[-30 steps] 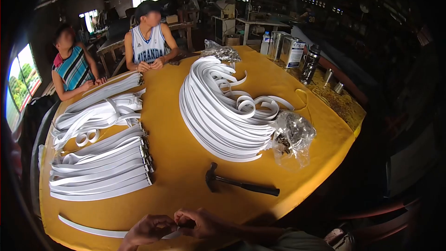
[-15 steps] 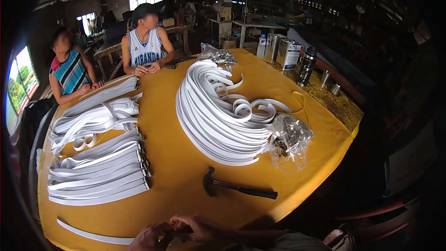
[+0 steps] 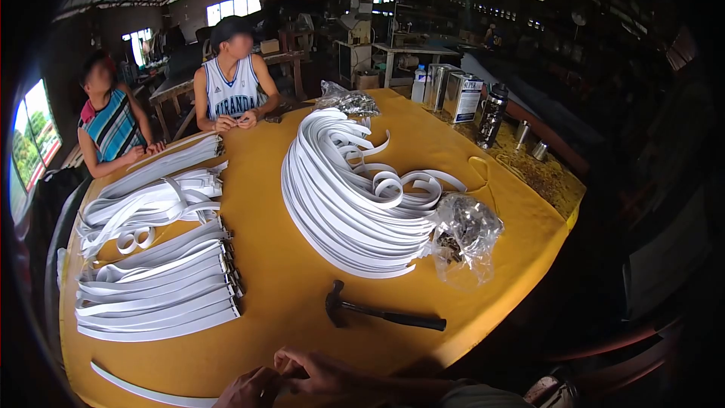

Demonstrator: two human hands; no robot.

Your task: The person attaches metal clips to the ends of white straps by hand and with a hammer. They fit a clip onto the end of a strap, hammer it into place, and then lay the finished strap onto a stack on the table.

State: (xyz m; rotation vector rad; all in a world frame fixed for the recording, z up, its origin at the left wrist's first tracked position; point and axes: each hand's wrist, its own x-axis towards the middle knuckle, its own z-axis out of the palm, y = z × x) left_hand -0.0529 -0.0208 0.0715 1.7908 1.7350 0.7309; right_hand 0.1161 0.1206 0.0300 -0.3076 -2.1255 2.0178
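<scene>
Closer together than in the earlier frame, the left hand (image 3: 245, 390) grips a white strip (image 3: 151, 391) near the close edge, while the right hand (image 3: 313, 373) curls its fingers beside it; whether they hold anything, I cannot tell. Beyond lies a hammer (image 3: 408, 320). Metal-ended stacks (image 3: 162, 287) look done; the curved pile (image 3: 340, 215), with no fittings I can make out, seems left. Past the yellow surface (image 3: 264, 257), two people face a dim workshop.
</scene>
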